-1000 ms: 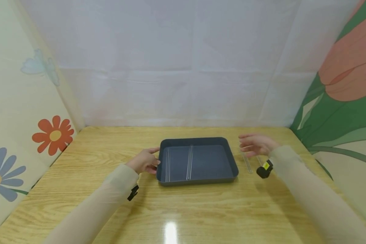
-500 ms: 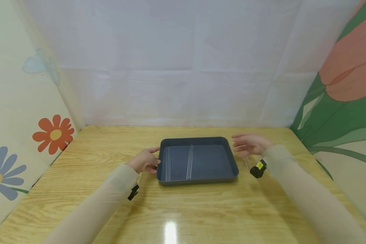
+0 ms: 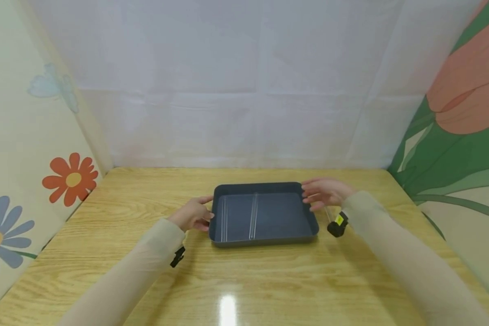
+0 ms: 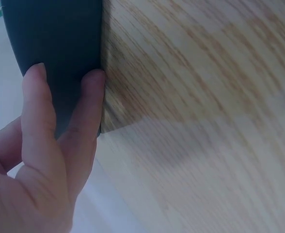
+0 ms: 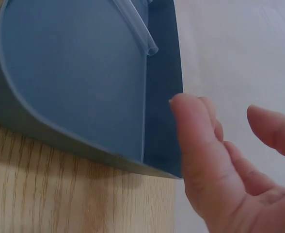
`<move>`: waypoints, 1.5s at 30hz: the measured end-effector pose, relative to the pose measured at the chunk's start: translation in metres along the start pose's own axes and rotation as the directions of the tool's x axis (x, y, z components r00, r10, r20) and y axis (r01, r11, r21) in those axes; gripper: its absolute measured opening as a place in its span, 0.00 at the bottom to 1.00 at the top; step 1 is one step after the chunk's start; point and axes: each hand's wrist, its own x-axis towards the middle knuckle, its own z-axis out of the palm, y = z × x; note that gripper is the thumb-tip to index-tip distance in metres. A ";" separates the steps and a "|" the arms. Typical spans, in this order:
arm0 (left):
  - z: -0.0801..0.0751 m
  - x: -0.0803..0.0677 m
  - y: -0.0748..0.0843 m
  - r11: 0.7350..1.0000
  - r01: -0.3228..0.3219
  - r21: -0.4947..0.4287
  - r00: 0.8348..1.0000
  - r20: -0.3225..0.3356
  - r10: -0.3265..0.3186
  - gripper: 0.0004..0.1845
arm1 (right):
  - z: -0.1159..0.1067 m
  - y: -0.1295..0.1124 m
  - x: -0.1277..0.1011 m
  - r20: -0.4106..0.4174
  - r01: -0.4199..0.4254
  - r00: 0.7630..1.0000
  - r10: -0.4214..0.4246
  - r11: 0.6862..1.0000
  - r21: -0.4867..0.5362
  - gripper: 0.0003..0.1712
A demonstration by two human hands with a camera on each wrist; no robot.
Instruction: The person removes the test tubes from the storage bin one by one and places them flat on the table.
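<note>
1. Wooden tabletop, glossy, with a glare patch at 6 o'clock: slick enough, probably, for the tray to slide under any uneven push.
2. Dark grey tray at the centre of the tabletop, two clear tubes lying inside, running from 12 to 6 o'clock. Tilted or jolted, likely to send both rolling into each other or against a wall.
3. Left hand at the tray's 9 o'clock side, fingers nearly straight and laid flat against the outer wall, curled round nothing. Mere pressing, no grasp: a lift from here risks the wall slipping off the skin.
4. Right hand at the tray's 2 o'clock corner, fingers spread and relaxed, holding nothing; contact with the rim impossible to confirm. Arriving off-centre, apt to twist the tray instead of steadying it.
5. Further clear tube on the tabletop at 3 o'clock of the tray, mostly hidden beneath the right wrist. Easily brushed by the sleeve and rolled away.
</note>
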 end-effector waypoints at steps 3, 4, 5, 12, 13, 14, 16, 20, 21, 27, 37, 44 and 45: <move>0.000 -0.001 -0.001 1.000 -0.002 -0.006 1.000 -0.002 0.002 0.39 | 0.005 -0.002 0.002 0.001 -0.003 1.000 0.003 1.000 -0.005 0.34; 0.000 -0.001 -0.001 1.000 -0.003 -0.006 1.000 -0.002 0.003 0.39 | 0.006 -0.003 0.003 0.002 -0.003 1.000 0.003 1.000 -0.009 0.35; 0.000 -0.001 -0.001 1.000 -0.004 -0.007 1.000 -0.004 0.004 0.39 | 0.008 -0.003 0.004 0.003 -0.005 1.000 0.005 1.000 -0.009 0.35; -0.001 0.000 -0.001 1.000 0.003 -0.006 1.000 -0.006 -0.003 0.39 | 0.018 -0.007 0.014 -0.004 -0.012 1.000 0.012 1.000 0.007 0.33; -0.001 0.000 -0.001 1.000 0.002 -0.008 1.000 -0.006 -0.002 0.39 | 0.020 -0.007 0.015 -0.005 -0.014 1.000 0.014 1.000 0.005 0.33; -0.001 0.000 -0.001 1.000 0.001 -0.010 1.000 -0.005 -0.001 0.39 | 0.021 -0.008 0.015 -0.005 -0.016 1.000 0.016 1.000 0.002 0.33; -0.001 0.000 -0.001 1.000 0.001 -0.011 1.000 -0.004 -0.001 0.39 | 0.024 -0.010 0.017 -0.005 -0.022 1.000 0.022 1.000 -0.001 0.33; -0.001 -0.001 -0.001 1.000 -0.001 -0.016 1.000 0.003 0.001 0.39 | 0.029 -0.012 0.021 0.008 -0.029 1.000 0.029 0.999 -0.024 0.33; -0.002 -0.001 -0.001 1.000 -0.001 -0.017 1.000 0.005 0.001 0.39 | 0.030 -0.012 0.022 0.011 -0.029 1.000 0.029 0.999 -0.030 0.33; -0.001 -0.002 0.000 1.000 -0.001 -0.021 1.000 0.007 0.002 0.38 | 0.038 -0.013 0.027 0.006 -0.037 0.999 0.037 0.998 -0.054 0.33; 0.002 -0.003 0.003 0.999 -0.006 -0.040 1.000 0.017 0.007 0.39 | 0.048 -0.017 0.037 0.002 -0.083 0.997 0.083 0.993 -0.085 0.33; 0.002 -0.003 0.002 0.999 -0.003 -0.042 1.000 0.010 0.004 0.39 | 0.053 -0.015 0.040 -0.013 -0.084 0.996 0.083 0.992 -0.093 0.32; 0.002 -0.002 0.002 0.999 -0.004 -0.041 1.000 0.010 0.005 0.39 | 0.054 -0.015 0.040 -0.014 -0.084 0.996 0.083 0.992 -0.091 0.32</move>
